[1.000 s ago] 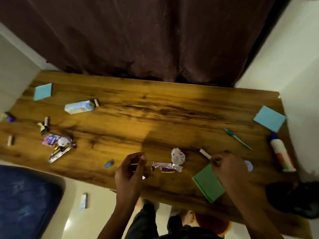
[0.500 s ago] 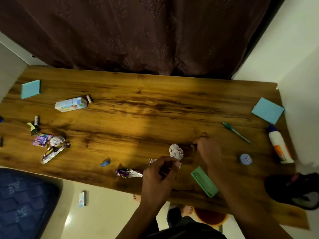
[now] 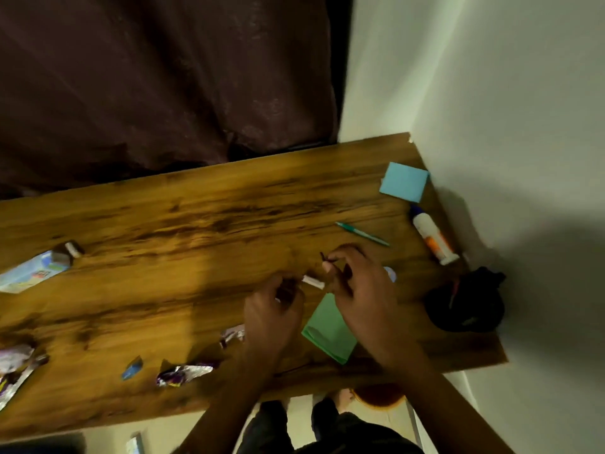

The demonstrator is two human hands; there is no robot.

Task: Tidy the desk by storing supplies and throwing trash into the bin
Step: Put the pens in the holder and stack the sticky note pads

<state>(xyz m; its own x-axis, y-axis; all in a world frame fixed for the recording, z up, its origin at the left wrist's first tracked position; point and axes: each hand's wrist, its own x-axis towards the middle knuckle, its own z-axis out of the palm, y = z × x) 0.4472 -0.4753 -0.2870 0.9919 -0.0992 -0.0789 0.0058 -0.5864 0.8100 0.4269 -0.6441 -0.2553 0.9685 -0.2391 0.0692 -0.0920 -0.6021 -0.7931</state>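
Left hand (image 3: 273, 311) grips small white stick (image 3: 313, 282), right hand (image 3: 357, 283) pinches dark scrap (image 3: 324, 257) — we should gather both firmly before binning.

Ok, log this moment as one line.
left hand: grips white stick | right hand: pinches small dark piece | wrappers: on desk

both hands meet over the wooden desk (image 3: 196, 224), the right hand (image 3: 360, 290) pinching a small dark piece (image 3: 324, 257).
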